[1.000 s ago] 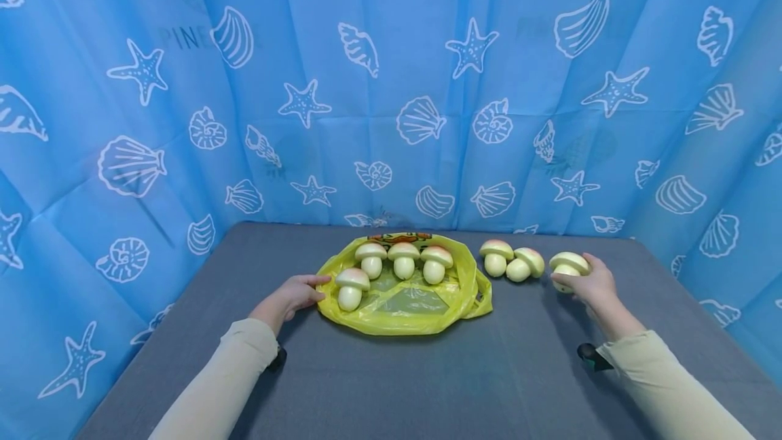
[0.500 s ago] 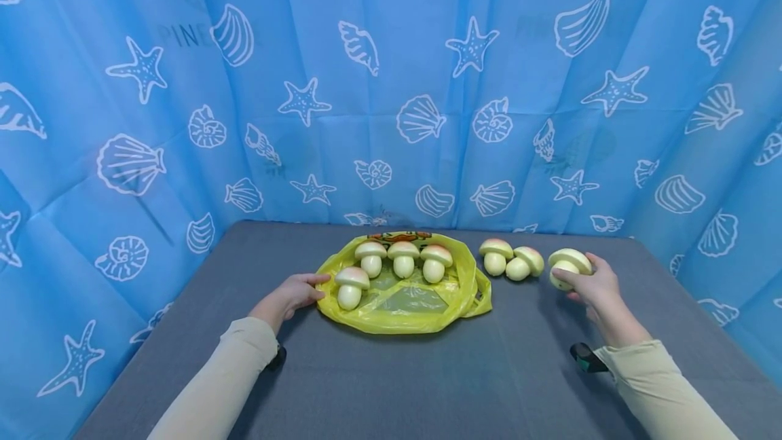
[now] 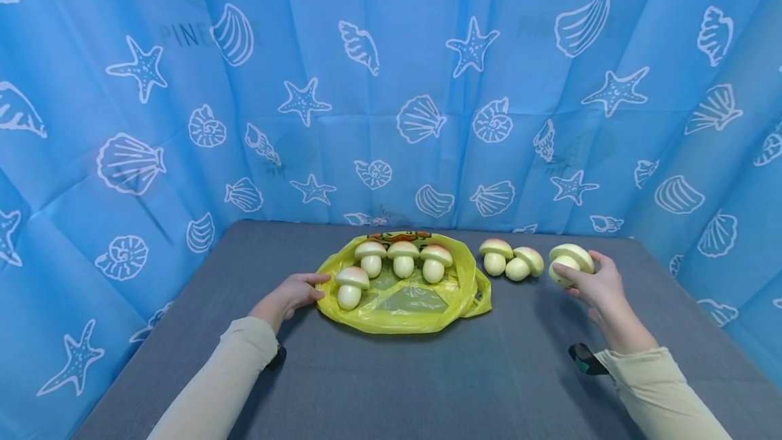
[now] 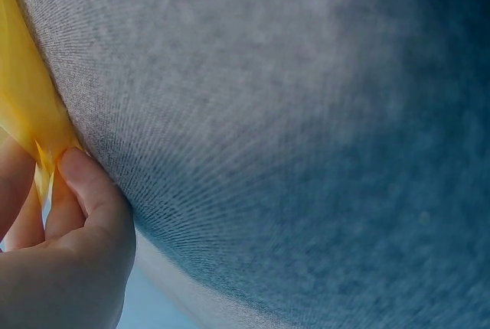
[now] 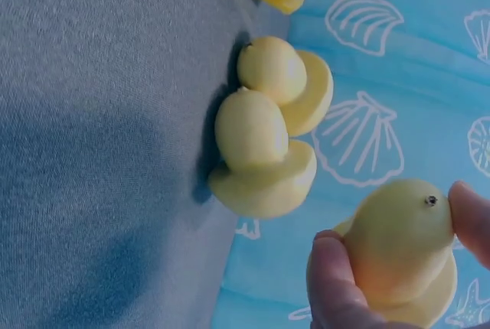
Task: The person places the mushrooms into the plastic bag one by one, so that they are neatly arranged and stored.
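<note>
At the left edge of a yellow plastic bag (image 3: 391, 323), my left hand (image 3: 294, 296) pinches the film between thumb and fingers; the left wrist view shows the bunched plastic (image 4: 46, 134). Several toy mushrooms lie in the bag, among them one at the front left (image 3: 351, 288). My right hand (image 3: 601, 285) grips another toy mushroom (image 3: 568, 263) above the table at the right. In the right wrist view its stem end, with a small dark dot, faces the camera, thumb and finger on either side. Two more mushrooms (image 3: 495, 257) (image 3: 524, 264) lie between that hand and the bag.
A grey cloth (image 3: 427, 386) covers the table. Behind it and along the sides hangs a blue curtain (image 3: 391, 155) with white shell and starfish prints. The bag's handle loop (image 3: 482, 296) sticks out toward the right. A dark device (image 3: 588, 360) sits under the right wrist.
My right hand has lifted and tilted its mushroom slightly, its stem turning toward the lower left. The left hand and the bag stay where they were.
</note>
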`<move>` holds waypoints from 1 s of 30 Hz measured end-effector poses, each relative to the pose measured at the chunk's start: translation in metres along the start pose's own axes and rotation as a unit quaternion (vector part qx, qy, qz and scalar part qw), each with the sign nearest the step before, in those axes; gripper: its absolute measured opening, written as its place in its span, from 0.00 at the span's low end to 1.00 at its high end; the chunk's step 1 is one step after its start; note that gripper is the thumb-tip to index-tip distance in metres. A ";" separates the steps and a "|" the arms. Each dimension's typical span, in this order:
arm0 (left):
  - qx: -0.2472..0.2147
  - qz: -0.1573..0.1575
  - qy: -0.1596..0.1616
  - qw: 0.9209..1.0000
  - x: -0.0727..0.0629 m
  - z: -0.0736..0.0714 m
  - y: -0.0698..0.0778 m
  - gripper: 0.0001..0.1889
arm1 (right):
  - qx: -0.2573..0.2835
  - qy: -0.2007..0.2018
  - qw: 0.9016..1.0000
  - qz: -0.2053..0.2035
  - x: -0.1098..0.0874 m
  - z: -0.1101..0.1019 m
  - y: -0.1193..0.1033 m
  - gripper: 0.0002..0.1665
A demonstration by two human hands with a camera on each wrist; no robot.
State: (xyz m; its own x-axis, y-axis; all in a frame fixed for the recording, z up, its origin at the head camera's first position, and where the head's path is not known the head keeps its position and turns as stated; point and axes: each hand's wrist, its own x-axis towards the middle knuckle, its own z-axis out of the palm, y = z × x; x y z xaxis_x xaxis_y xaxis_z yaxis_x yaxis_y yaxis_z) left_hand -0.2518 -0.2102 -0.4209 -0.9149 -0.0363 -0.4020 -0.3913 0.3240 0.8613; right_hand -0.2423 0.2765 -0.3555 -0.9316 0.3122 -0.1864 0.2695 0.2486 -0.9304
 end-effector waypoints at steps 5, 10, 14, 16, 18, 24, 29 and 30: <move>-0.003 -0.004 0.004 1.000 0.000 0.001 0.000 0.24 | 0.014 -0.005 1.000 -0.012 -0.002 0.004 0.000 0.57; 0.001 0.001 0.002 1.000 -0.001 0.000 -0.001 0.24 | 0.006 -0.001 0.999 -0.034 -0.005 0.009 0.002 0.55; 0.004 0.004 0.000 1.000 -0.003 0.000 0.000 0.24 | 0.005 -0.002 0.999 -0.044 -0.009 0.014 0.004 0.54; 0.004 0.005 -0.001 1.000 -0.003 0.000 0.000 0.24 | 0.005 -0.005 0.999 -0.043 -0.012 0.017 0.004 0.54; 0.004 0.005 0.000 1.000 -0.004 0.001 0.001 0.24 | 0.003 -0.007 0.999 -0.046 -0.015 0.019 0.004 0.54; 0.007 0.003 0.000 1.000 -0.004 0.001 0.001 0.24 | 0.006 -0.010 0.997 -0.071 -0.021 0.026 0.004 0.54; 0.006 0.004 -0.001 1.000 -0.004 0.000 0.001 0.24 | 0.001 -0.021 0.996 -0.091 -0.025 0.031 0.005 0.54; 0.006 0.004 -0.002 1.000 -0.004 0.000 0.001 0.24 | -0.001 -0.024 0.995 -0.095 -0.026 0.032 0.006 0.54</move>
State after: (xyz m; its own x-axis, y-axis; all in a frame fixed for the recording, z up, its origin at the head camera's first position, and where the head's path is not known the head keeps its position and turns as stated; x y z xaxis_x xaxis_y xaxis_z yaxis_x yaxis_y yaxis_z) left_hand -0.2484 -0.2095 -0.4188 -0.9174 -0.0310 -0.3967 -0.3834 0.3359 0.8604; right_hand -0.2247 0.2407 -0.3661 -0.9765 0.2145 -0.0224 0.0877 0.2999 -0.9499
